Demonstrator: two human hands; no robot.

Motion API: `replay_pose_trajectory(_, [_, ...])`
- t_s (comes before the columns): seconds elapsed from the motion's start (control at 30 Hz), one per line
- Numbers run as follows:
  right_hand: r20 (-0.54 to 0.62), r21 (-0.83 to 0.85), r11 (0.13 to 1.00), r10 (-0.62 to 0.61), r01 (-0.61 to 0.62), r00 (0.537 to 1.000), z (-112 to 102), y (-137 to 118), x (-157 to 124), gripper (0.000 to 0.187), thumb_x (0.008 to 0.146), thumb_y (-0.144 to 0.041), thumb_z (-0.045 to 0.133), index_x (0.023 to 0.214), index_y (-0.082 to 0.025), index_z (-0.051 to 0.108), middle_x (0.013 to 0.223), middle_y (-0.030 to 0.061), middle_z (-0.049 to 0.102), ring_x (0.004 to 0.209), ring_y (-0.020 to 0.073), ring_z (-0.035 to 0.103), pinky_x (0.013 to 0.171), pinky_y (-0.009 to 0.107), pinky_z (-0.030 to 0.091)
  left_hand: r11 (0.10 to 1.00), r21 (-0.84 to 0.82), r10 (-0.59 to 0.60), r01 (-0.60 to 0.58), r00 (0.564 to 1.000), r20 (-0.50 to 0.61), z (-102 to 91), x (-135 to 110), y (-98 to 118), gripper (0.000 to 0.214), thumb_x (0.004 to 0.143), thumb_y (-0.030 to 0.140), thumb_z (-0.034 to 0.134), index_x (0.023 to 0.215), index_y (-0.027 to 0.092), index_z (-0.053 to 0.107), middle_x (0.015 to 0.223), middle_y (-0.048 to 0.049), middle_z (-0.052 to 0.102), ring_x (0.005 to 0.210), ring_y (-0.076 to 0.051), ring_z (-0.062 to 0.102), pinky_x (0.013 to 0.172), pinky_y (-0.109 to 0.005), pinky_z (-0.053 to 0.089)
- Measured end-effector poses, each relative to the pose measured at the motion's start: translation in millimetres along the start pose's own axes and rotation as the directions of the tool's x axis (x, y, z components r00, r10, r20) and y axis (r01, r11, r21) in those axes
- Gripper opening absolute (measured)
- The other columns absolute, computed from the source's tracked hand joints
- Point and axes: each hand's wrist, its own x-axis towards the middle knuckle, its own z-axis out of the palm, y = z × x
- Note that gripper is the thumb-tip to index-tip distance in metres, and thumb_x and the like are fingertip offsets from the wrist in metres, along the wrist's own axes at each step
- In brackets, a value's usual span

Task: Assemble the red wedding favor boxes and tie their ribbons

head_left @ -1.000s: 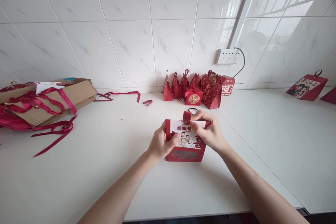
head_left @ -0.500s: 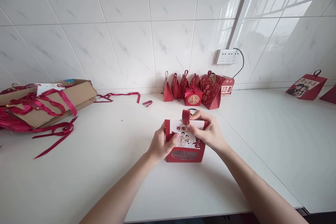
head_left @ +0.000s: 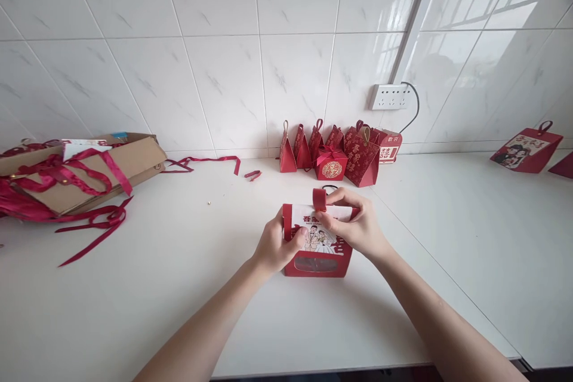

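A red gift box [head_left: 317,262] with a cartoon couple printed on its white front and a small window below stands on the white counter [head_left: 179,286]. My left hand [head_left: 274,246] grips its left side, thumb on the front. My right hand [head_left: 353,224] holds the box's top right, its fingers pinching by the red ribbon loop [head_left: 319,199] at the top edge.
A row of finished red gift boxes [head_left: 331,158] lines the tiled wall behind. At far left lie flat cardboard [head_left: 120,161] and tangled red ribbons [head_left: 54,182]. A loose ribbon [head_left: 206,161] and a small gold stud [head_left: 209,203] lie on the counter. Another printed red box [head_left: 526,149] leans at far right, below a wall socket [head_left: 388,96].
Both hands stay on the box; my right fingers shift slightly at the ribbon loop. The view has barely moved.
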Motion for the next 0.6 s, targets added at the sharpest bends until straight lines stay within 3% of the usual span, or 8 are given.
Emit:
replay_pose_trajectory(0.17, [-0.059,0.010,0.999,0.033,-0.032,0.998,3.0,-2.2,-1.5,0.013,0.066,-0.026,0.072,0.066,-0.019,0.061,0.064,-0.0012,0.065,0.055,0.0119,0.058,0.047,0.019,0.044,1.000,-0.008,0.010,-0.010,1.000,0.002,-0.1,-0.4,1.5,0.033,0.082,0.043,0.053,0.102,0.017,0.056,0.086,-0.0046,0.068,0.074,-0.018,0.064,0.065,-0.028,0.051])
replay_pose_trajectory(0.47, [-0.004,0.107,0.989,0.102,-0.101,0.995,0.9,0.5,0.0,0.017,0.064,-0.028,0.078,0.068,-0.019,0.064,0.067,-0.0010,0.064,0.055,0.0109,0.055,0.047,0.020,0.042,1.000,0.024,0.010,-0.009,1.000,-0.005,-0.4,-0.9,1.9,0.033,0.082,0.043,0.053,0.101,0.017,0.055,0.082,-0.0033,0.067,0.070,-0.017,0.062,0.064,-0.028,0.050])
replay_pose_trajectory(0.6, [0.032,0.145,0.982,0.119,-0.123,0.992,0.7,3.2,-0.7,0.016,0.069,-0.032,0.074,0.072,-0.019,0.065,0.066,-0.0011,0.062,0.054,0.0104,0.053,0.048,0.020,0.042,1.000,0.007,-0.002,0.002,1.000,-0.012,-0.7,-0.4,1.8,0.032,0.082,0.043,0.053,0.101,0.017,0.054,0.085,-0.0043,0.068,0.074,-0.018,0.064,0.066,-0.027,0.050])
